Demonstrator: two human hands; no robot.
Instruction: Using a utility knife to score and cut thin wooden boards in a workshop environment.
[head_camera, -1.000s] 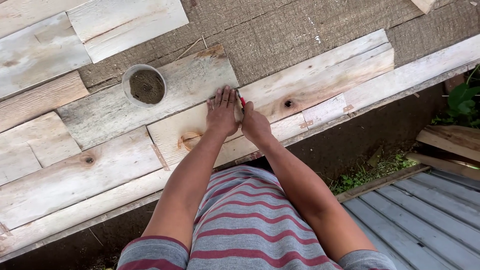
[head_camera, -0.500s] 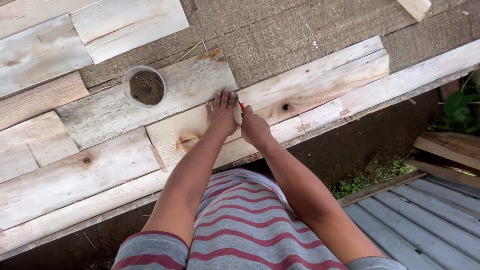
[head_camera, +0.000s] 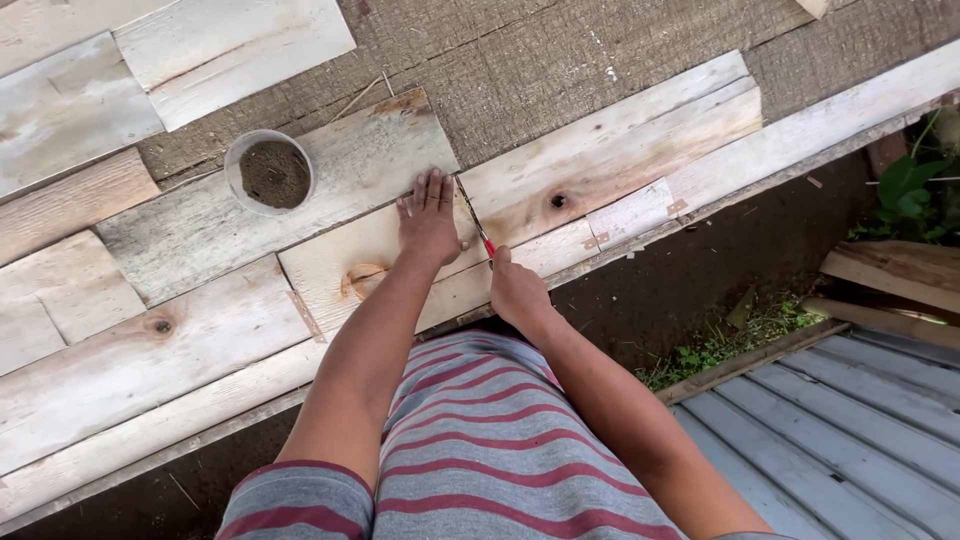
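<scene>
My left hand (head_camera: 428, 215) lies flat, fingers together, on a pale wooden plank (head_camera: 340, 262) of a board wall. My right hand (head_camera: 516, 292) grips a thin red-handled tool (head_camera: 478, 228), a pencil or small blade, whose tip rests along the joint between this plank and the knotted plank (head_camera: 610, 160) to its right. The tool runs slantwise beside my left thumb. My forearms and a grey shirt with red stripes fill the lower middle.
A round white cup (head_camera: 270, 172) holding dark grit sits on a weathered grey plank up left. Rough brown sacking (head_camera: 540, 60) shows behind the boards. Corrugated metal sheeting (head_camera: 850, 430), loose timber (head_camera: 890, 270) and green weeds lie at the right.
My right hand has drawn back toward me along the joint, so more of the tool's length shows. My left hand stays flat on the plank.
</scene>
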